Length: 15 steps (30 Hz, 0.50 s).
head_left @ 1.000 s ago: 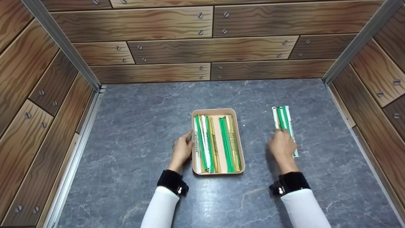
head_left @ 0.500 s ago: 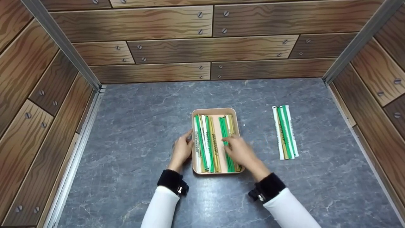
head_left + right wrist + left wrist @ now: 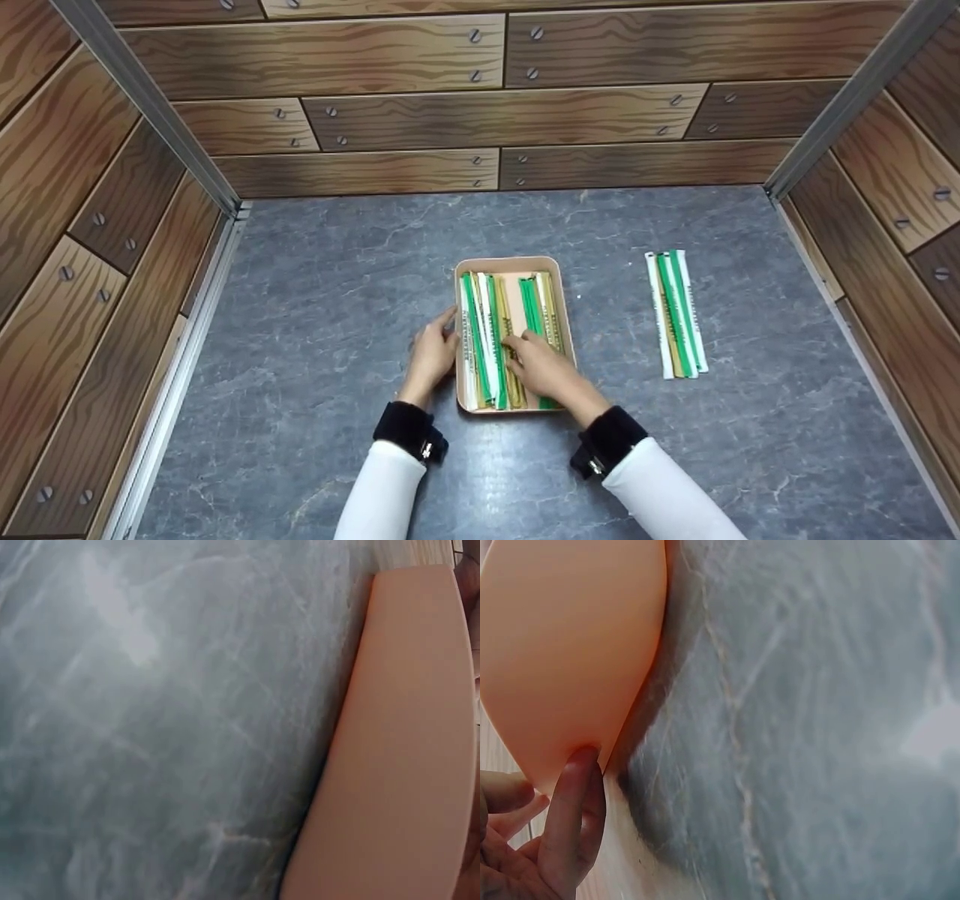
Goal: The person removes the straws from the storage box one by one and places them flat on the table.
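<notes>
A shallow peach tray [image 3: 517, 266] lies in the middle of the table. Inside it are two rows of long, slim wrapped sticks in white, green and gold: a left row [image 3: 484, 322] and a right row [image 3: 534, 300]. My left hand [image 3: 433, 352] rests against the tray's left side; in the left wrist view its fingertips press the outer wall [image 3: 577, 652]. My right hand [image 3: 544, 367] reaches over the tray's right wall, thumb and forefinger apart at the gold sticks of the left row. In the right wrist view the tray wall [image 3: 397, 735] mostly hides this hand.
On the right of the grey marbled table [image 3: 337, 300] lies a separate row of white, green and gold sticks [image 3: 676, 315]. Wood-patterned panels [image 3: 405, 120] wall in the back and both sides, with metal rails [image 3: 150, 112] at the corners.
My right hand has gone left from the separate row of sticks to the tray, first over its right row, then to the gold sticks. My left hand has stayed put.
</notes>
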### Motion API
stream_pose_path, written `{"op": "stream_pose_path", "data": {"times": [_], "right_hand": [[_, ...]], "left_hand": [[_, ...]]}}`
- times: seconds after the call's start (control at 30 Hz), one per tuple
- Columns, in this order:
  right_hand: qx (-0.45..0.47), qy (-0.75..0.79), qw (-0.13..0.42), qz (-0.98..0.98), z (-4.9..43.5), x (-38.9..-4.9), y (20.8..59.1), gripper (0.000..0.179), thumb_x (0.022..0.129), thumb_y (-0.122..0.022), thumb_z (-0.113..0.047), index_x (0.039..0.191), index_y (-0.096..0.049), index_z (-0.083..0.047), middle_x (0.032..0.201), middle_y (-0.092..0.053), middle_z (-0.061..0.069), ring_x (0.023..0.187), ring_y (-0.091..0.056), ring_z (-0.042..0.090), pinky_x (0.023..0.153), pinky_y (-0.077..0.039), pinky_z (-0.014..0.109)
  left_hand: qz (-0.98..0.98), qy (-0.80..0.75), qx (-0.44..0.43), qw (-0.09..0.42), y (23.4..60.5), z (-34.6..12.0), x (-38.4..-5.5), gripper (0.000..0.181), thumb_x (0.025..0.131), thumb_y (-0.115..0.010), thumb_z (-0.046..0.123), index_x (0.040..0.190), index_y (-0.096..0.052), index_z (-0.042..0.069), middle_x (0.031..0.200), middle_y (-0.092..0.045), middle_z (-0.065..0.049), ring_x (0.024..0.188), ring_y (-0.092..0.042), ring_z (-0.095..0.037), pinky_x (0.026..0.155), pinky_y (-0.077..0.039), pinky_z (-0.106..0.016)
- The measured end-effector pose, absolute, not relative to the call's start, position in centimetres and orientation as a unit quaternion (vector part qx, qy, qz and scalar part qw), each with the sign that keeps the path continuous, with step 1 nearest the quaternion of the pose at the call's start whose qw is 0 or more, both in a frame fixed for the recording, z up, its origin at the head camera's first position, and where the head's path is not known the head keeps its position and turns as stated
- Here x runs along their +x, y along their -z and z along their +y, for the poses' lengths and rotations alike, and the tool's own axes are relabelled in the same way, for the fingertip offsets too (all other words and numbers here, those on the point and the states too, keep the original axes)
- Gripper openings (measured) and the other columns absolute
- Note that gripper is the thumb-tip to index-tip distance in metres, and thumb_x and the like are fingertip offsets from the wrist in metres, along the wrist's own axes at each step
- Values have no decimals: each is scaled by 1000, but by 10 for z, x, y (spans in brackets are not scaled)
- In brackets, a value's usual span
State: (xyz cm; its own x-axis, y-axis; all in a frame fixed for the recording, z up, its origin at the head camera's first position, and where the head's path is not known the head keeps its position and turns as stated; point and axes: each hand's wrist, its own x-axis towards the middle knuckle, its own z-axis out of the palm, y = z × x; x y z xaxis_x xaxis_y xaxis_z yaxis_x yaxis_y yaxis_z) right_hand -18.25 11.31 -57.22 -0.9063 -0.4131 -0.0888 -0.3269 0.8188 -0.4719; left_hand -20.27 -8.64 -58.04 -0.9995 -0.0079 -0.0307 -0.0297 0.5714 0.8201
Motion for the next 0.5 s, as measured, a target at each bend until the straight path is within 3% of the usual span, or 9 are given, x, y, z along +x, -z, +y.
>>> {"op": "stream_pose_path", "data": {"times": [0.17, 0.5], "right_hand": [[-179, 216, 70, 957, 115, -183, 575, 31, 82, -66, -16, 111, -60, -6, 93, -50, 6, 77, -53, 20, 65, -50, 35], [-169, 225, 55, 958, 115, -184, 575, 28, 77, -65, -2, 105, -63, -3, 93, -56, 12, 80, -56, 25, 64, -51, 35]], "left_hand": [[881, -472, -6, 14, 580, -86, -202, 50, 85, -55, 0, 134, -46, 8, 65, -56, -7, 51, -50, -15, 46, -42, -29], [886, -464, -13, 7, 580, -85, -202, 51, 84, -57, 1, 133, -47, 11, 74, -61, -7, 55, -53, -14, 51, -44, -30]]}}
